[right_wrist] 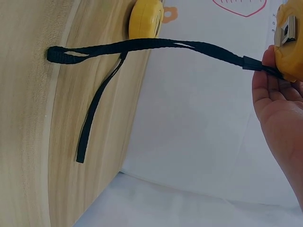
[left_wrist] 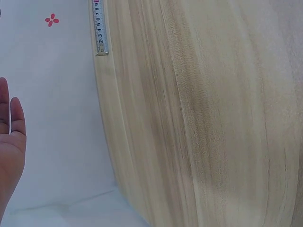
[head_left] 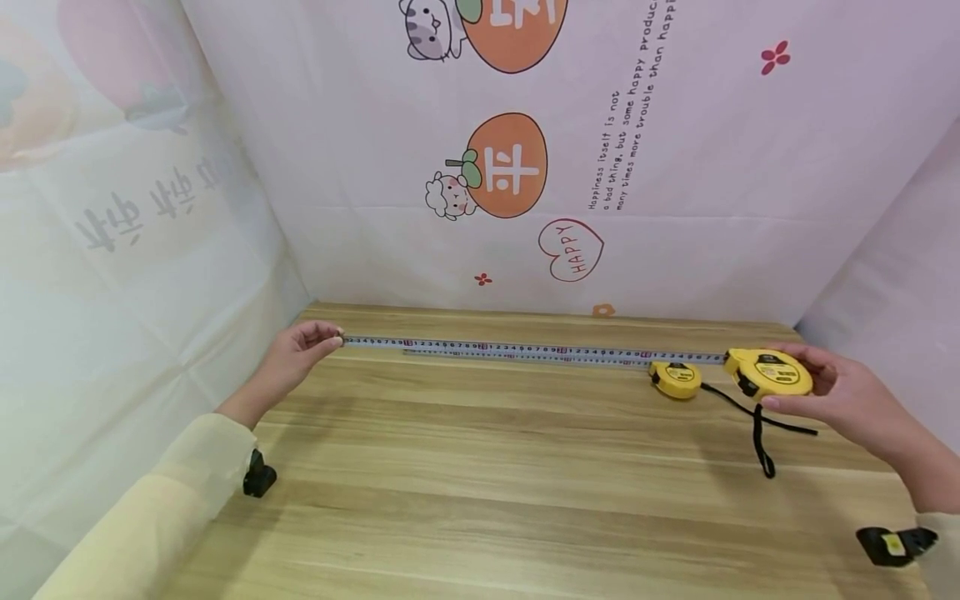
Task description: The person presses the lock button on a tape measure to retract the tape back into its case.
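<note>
Head view: left hand (head_left: 303, 346) pinches the tip of a blade (head_left: 525, 349) at left, right hand (head_left: 847, 392) grips its yellow case (head_left: 772, 373) at right, probably to keep it straight over the far side of the table (head_left: 525, 467), where a second tape measure (head_left: 677, 380) lies drawn out. Left wrist view: second blade (left_wrist: 99, 26) ends on the wood, unheld. Right wrist view: right hand supports the case, strap (right_wrist: 142, 44) loose, likely unneeded.

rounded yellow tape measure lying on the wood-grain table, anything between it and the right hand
In the head view, yes: a second rounded yellow tape measure, gripped by the right hand, stands between that hand and the lying tape measure on the wood-grain table.
</note>
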The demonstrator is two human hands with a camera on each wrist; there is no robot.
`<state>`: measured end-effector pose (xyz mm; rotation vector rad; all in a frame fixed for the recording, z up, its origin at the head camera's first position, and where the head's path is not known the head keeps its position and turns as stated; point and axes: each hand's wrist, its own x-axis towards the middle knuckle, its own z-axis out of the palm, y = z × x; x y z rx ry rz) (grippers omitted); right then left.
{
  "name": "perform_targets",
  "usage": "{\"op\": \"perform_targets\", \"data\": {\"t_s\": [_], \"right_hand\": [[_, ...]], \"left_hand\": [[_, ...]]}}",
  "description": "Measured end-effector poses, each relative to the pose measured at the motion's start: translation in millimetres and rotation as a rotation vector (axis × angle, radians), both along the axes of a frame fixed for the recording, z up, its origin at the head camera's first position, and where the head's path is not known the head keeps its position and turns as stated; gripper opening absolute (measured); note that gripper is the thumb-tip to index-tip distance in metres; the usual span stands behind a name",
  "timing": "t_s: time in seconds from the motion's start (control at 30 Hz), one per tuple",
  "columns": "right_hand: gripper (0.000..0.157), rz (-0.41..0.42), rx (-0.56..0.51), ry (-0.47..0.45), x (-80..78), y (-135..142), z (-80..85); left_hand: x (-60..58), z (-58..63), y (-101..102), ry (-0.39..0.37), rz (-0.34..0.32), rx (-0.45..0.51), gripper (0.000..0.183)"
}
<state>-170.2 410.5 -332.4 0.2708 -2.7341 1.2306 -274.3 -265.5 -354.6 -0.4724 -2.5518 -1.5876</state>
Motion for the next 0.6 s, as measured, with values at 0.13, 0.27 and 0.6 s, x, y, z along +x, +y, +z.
{"op": "perform_targets", "data": {"t_s": [0.13, 0.27, 0.6], "right_hand": [[0.055, -0.003, 0.013, -0.005, 0.2, -2.9, 1.9], [0.055, -0.003, 0.02, -0.003, -0.7, -4.6, 2.5], [0.054, 0.003, 0.004, -0.007, -0.1, -7.1, 3.2]], "left_hand": [[-1.2, -0.4, -0.3, 0.008, 0.011, -0.025, 0.032], [-2.9, -0.9, 1.6, 0.013, 0.022, -0.047, 0.032], [-1.1, 1.2, 3.5, 0.013, 0.014, -0.041, 0.031]]}}
